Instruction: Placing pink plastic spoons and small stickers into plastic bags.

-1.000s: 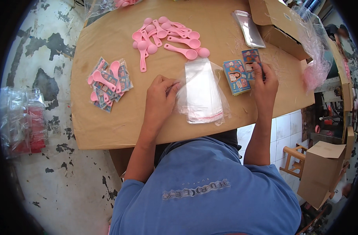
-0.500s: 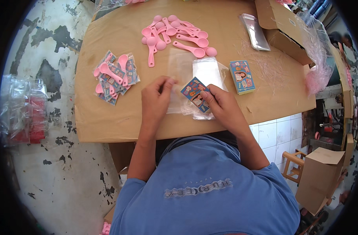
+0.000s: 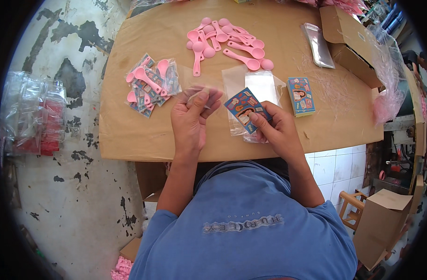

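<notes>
Blue card (image 3: 243,105) is over the middle of the counter (image 3: 129,137), in front of the person, tilted, with its top corner toward twelve o'clock. The grip of the right hand (image 3: 280,127) is grasping it near its lower right part, with the thumb upon the printed face. At nine o'clock from the card, and apart from it, the left hand (image 3: 189,116) has its grip on thin clear film (image 3: 199,95); how tightly, I cannot tell. Loose clear bags (image 3: 260,83) lie under and behind the card, and a card stack (image 3: 301,96) stands between two and three o'clock. Pink spoons (image 3: 221,36) lie near twelve o'clock. To do this handling well, I would judge, the thumb should press lightly so that the card does not bend, its leading corner should remain free of fingers, and the film should be held without creasing.
</notes>
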Tool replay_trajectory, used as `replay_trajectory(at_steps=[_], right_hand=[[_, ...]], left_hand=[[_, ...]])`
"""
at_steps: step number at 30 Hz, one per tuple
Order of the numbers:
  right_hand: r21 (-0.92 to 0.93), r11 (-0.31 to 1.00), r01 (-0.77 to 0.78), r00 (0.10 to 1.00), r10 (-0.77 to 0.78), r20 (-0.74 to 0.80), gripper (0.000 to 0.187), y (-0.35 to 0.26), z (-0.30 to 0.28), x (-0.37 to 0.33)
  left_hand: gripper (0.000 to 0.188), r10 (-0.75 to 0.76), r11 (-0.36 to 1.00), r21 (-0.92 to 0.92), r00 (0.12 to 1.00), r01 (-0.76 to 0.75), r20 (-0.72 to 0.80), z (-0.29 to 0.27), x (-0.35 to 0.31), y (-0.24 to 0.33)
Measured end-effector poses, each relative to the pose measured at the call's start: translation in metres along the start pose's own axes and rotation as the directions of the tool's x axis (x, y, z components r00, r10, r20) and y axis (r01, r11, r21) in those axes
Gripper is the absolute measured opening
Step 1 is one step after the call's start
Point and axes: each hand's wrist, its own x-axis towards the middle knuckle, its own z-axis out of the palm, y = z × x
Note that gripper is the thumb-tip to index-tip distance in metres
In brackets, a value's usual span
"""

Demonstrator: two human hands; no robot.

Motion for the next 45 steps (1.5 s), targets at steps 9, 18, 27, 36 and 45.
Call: replay_trajectory(at_steps=[9, 18, 27, 36, 45], right_hand=[[0.136, 0.991, 0.010, 1.000, -0.009, -0.005, 0.025, -0.001, 0.013, 0.003], [0.108, 0.993, -0.041, 0.988, 0.025, 0.150, 0.022, -0.007, -0.002, 0.002], [0.361, 0.929, 0.082, 0.996, -0.093, 0.013, 0.017, 0.003, 0.006, 0.001], [0.475, 0.876, 0.087, 0.982, -0.155, 0.106, 0.023, 0.011, -0.001, -0.008], [0.738, 0.669, -0.087, 0.990, -0.021, 0.136, 0.026, 0.015, -0.002, -0.016]], left_hand=[[0.027, -0.052, 0.994, -0.093, 0.996, 0.058, 0.071, 0.016, -0.010, -0.007], [0.030, -0.033, 0.999, -0.031, 0.983, 0.039, 0.179, 0.018, -0.021, -0.010], [0.024, 0.036, 0.999, -0.004, 0.987, -0.036, 0.159, 0.037, -0.038, -0.019], [0.021, 0.039, 0.999, 0.020, 0.994, -0.042, 0.105, 0.047, -0.055, -0.023], [0.016, 0.087, 0.996, -0.039, 0.996, -0.086, 0.027, 0.052, -0.056, -0.026]])
